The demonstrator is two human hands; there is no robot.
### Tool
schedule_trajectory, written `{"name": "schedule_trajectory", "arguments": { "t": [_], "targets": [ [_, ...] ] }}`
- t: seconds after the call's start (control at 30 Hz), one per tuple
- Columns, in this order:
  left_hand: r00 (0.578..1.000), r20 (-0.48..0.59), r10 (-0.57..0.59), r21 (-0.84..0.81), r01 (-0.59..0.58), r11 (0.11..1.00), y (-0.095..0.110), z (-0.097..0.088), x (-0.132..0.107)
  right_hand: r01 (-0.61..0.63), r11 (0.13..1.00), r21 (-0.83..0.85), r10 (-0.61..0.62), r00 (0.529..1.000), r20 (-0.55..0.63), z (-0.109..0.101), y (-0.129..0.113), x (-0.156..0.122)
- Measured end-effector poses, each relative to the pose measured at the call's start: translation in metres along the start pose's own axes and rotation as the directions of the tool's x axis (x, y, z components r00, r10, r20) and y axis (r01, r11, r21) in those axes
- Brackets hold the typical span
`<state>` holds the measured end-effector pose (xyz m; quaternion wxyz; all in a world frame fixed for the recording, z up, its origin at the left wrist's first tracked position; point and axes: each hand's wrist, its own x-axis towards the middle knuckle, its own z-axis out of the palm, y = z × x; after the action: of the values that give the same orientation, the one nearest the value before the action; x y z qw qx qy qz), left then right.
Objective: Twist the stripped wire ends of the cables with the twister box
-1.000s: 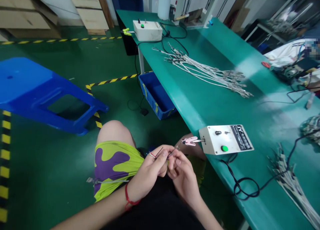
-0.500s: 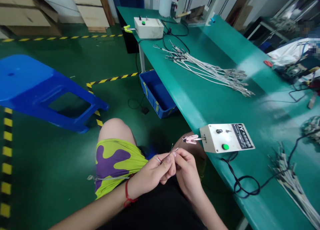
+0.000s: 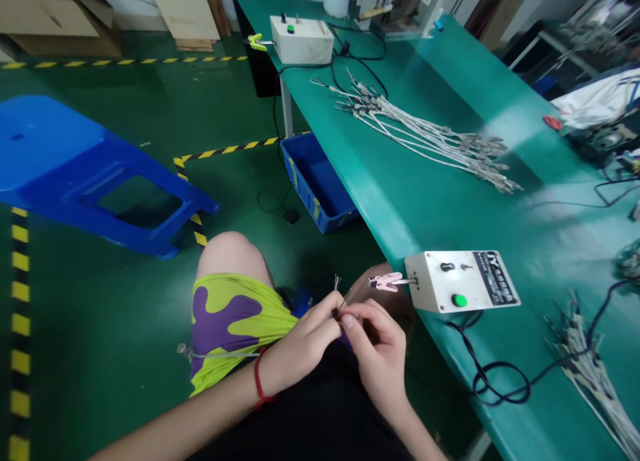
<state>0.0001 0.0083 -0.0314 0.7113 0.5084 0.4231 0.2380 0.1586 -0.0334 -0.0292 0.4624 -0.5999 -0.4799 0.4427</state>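
From my remote seat, left to right: a thin grey cable (image 3: 215, 355) crosses the green-and-purple shorts (image 3: 225, 321) to the left hand (image 3: 300, 347), its grip narrow, pinching fine dark wire ends (image 3: 337, 284) whose long axis points up, away from the body. The right hand (image 3: 377, 361), nearer the pink plastic clip (image 3: 385, 281) on the white control box (image 3: 460, 281), closes narrow there too; contact hidden.

Light: bright, even, seemingly from above.
Glare: pale band across bench (image 3: 505, 124).
Shadow: soft, on floor (image 3: 320, 267).
Edges: wide-angle bowing.
Focus: sharp throughout.

The green bench (image 3: 400, 201) holds white boxes (image 3: 461, 281) and probably wire bundles (image 3: 425, 137).
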Motion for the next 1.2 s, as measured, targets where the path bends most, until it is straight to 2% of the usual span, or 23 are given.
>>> {"name": "schedule_trajectory", "arguments": {
  "t": [0.13,0.37,0.57,0.77,1.0,1.07,1.2],
  "targets": [
    [1.0,0.005,-0.016,-0.152,0.016,0.988,-0.003,-0.001,0.004,-0.093,0.996,0.015,0.094,0.992,-0.079,0.002,0.005,0.007],
    [0.997,-0.072,0.016,-0.122,-0.024,0.992,-0.003,-0.005,0.009,-0.143,0.99,0.014,0.143,0.974,-0.177,0.002,0.01,0.01],
    [0.995,-0.101,-0.006,-0.252,-0.02,0.967,-0.007,-0.002,0.013,-0.173,0.982,0.069,0.181,0.973,-0.142,0.003,0.013,0.015],
    [0.984,-0.173,-0.032,-0.24,-0.011,0.971,-0.005,0.0,0.021,-0.213,0.964,0.158,0.238,0.957,-0.167,0.004,0.019,0.018],
    [0.966,-0.248,-0.076,-0.288,0.002,0.958,0.002,0.005,0.033,-0.273,0.929,0.251,0.313,0.94,-0.134,-0.002,0.021,0.022],
    [0.959,-0.273,-0.075,-0.292,-0.008,0.956,0.001,0.005,0.038,-0.289,0.902,0.322,0.342,0.932,-0.12,-0.004,0.018,0.022],
    [0.95,-0.305,-0.065,-0.332,-0.042,0.942,0.0,0.008,0.045,-0.307,0.808,0.503,0.354,0.935,0.003,-0.006,0.008,0.022]
  ]
}}
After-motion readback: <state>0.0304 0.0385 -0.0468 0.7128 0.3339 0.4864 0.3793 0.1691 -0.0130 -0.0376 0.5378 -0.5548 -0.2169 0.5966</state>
